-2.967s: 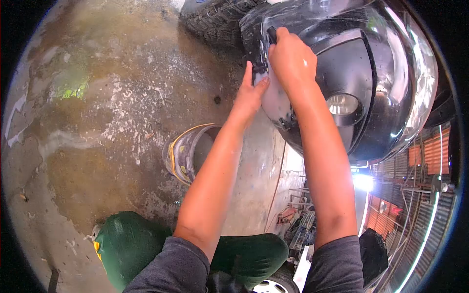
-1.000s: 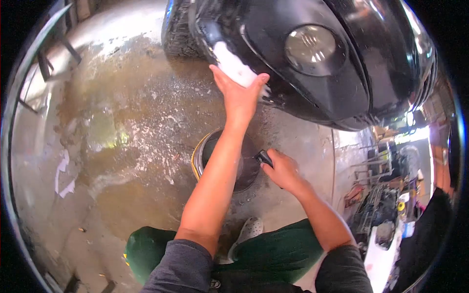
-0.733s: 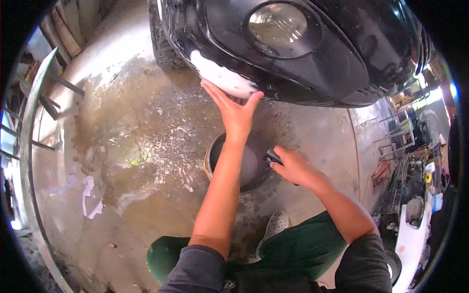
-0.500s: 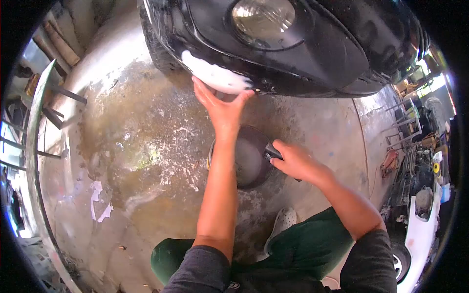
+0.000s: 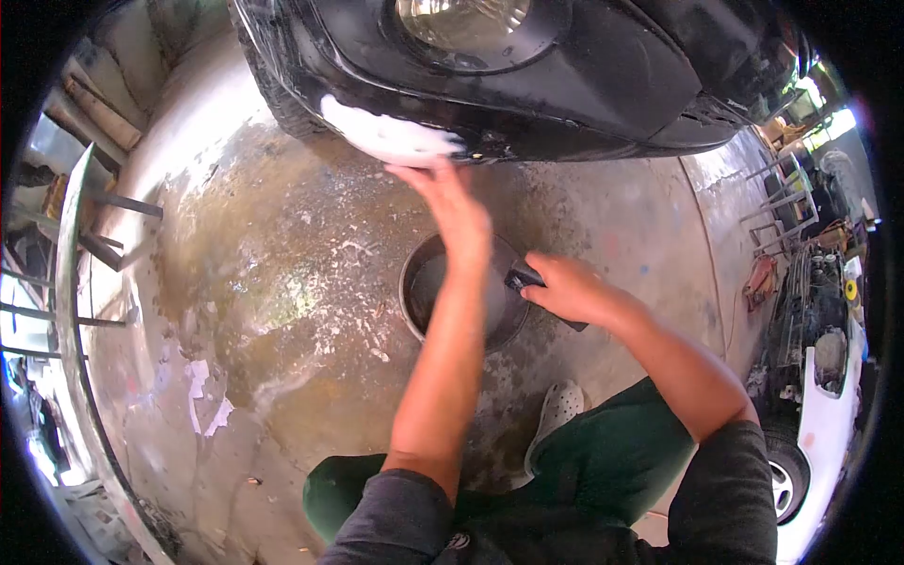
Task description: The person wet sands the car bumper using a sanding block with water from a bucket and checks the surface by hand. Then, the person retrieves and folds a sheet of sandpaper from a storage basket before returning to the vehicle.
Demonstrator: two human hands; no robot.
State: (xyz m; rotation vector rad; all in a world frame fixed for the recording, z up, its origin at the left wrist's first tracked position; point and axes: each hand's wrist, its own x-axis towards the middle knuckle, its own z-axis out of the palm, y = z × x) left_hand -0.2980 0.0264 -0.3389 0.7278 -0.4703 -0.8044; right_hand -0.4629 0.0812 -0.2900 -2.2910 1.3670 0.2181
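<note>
The floor [image 5: 217, 141] at far left was washed out by bright light, and glare was seen at far right. The left hand [image 5: 457, 215] was blurred. Outlying shapes were bent by wide-lens distortion; the corners were blackened.

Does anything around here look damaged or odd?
Yes: a white patch interrupts the black bumper along its lower edge, so the colour doesn't match. The floor looks odd too: blotchy and stained, with pale, ragged marks left of the bucket.
</note>
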